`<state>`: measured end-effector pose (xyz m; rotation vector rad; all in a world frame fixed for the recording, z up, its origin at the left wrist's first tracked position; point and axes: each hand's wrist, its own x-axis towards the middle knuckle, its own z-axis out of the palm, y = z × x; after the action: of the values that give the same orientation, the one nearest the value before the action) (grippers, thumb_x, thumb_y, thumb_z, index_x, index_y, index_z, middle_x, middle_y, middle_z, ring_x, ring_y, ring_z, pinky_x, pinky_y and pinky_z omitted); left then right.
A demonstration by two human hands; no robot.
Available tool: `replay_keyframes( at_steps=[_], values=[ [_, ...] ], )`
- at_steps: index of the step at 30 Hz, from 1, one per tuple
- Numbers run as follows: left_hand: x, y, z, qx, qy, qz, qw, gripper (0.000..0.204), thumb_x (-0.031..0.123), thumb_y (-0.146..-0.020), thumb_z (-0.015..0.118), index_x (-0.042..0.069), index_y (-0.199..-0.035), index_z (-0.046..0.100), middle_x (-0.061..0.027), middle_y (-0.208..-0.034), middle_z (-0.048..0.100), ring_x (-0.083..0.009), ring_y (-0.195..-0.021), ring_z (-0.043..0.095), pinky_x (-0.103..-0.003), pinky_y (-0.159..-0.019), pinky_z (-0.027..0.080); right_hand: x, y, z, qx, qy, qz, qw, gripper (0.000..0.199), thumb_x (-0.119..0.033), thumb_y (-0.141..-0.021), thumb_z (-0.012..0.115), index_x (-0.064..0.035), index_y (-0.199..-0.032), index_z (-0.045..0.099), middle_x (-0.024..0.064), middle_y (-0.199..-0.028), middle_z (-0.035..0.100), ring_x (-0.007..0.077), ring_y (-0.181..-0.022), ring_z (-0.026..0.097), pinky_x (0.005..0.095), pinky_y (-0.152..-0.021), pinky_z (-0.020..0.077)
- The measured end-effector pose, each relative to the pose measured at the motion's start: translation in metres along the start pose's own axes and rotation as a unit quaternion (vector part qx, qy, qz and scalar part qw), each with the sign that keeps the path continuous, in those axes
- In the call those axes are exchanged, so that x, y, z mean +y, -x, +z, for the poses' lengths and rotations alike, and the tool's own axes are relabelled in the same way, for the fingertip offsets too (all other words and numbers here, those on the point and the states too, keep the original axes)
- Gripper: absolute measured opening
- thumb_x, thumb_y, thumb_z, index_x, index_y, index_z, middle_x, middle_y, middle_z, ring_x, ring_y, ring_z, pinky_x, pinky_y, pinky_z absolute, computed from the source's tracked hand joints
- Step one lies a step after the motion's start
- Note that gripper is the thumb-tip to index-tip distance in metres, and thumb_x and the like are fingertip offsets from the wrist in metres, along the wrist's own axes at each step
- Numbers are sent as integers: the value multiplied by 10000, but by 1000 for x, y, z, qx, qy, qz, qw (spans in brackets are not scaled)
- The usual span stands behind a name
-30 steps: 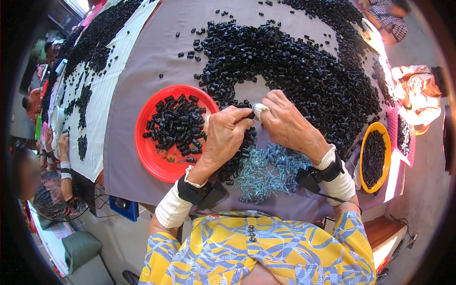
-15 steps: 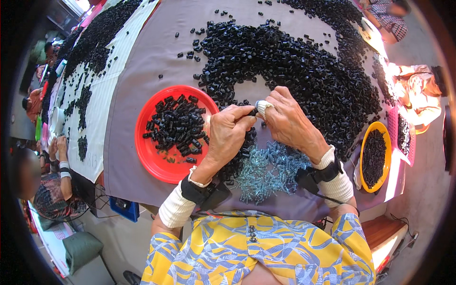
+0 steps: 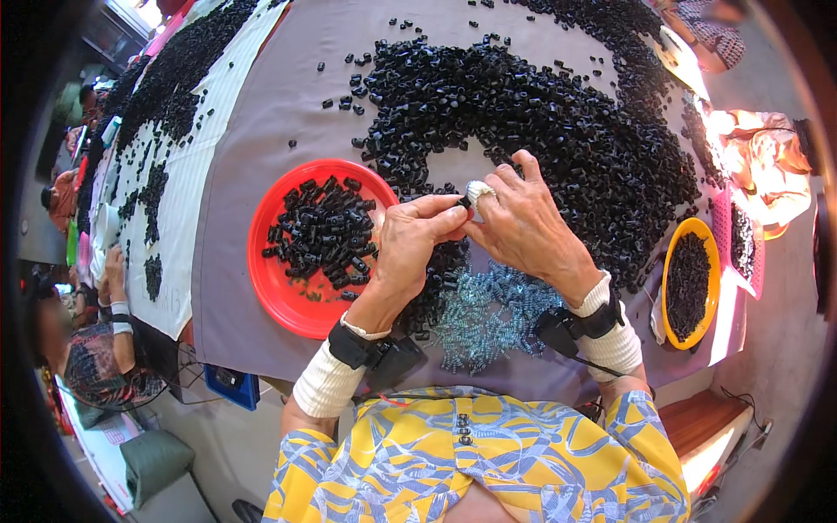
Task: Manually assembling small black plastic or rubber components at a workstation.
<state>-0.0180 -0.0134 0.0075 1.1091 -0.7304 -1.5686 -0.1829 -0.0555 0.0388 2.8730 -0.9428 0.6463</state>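
My left hand pinches a small black plastic part between thumb and fingers, above the table's middle. From the other side my right hand closes on the same part. A white finger wrap covers one of its fingertips, and other fingers stand bent above. Whether a spring sits in the part is hidden by the fingers. Below the hands lies a heap of pale blue coil springs. At left, a red plastic basin contains many black pieces, longer than the loose ones.
A large pile of black plastic parts spreads over the grey tablecloth beyond my hands. At right stands a yellow bowl of thin black pieces, beside a pink basket. Other people sit at the left and right edges.
My right hand's fingers have shifted and lifted a little around the black part, and its thumb has moved closer to my left fingertips. The basin, springs and pile look the same.
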Motion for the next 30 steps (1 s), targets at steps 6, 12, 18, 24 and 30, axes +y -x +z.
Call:
replay_keyframes(
  at_steps=[6,12,18,24,30],
  values=[
    [0,1,2,-16,-11,1,1000,197,41,-875,587,-53,-1040,640,-111,-926,677,-161,-796,661,-292,-763,544,1,1,2,-10,1,13,1000,184,-208,-772,623,-24,-778,615,107,-766,571,269,-842,563,477,-947,340],
    [2,3,3,-14,-39,18,999,196,55,-864,617,-40,-1032,652,-94,-877,686,-133,-755,653,-257,-718,535,10,8,-6,-34,-80,12,996,134,-164,-830,568,-39,-795,602,108,-778,585,271,-834,569,453,-927,352],
    [5,6,6,-14,-105,56,993,229,56,-840,656,-36,-1050,660,-68,-842,687,-95,-738,630,-220,-706,512,11,6,-11,-39,-80,15,996,155,-153,-848,559,-30,-764,602,103,-768,584,268,-819,567,445,-931,358],
    [6,7,5,-10,-213,103,972,261,75,-842,644,-39,-1077,652,-46,-844,684,-61,-719,600,-196,-648,484,10,6,-11,-21,-55,1,998,172,-170,-859,529,-51,-758,602,91,-751,588,258,-810,578,457,-926,360],
    [7,9,7,7,-240,134,961,245,69,-818,655,-32,-1041,667,-61,-829,691,-65,-721,605,-208,-646,483,11,5,-12,-43,-46,-2,998,163,-174,-848,544,-55,-755,604,93,-738,583,254,-779,578,444,-921,370]
  ],
)
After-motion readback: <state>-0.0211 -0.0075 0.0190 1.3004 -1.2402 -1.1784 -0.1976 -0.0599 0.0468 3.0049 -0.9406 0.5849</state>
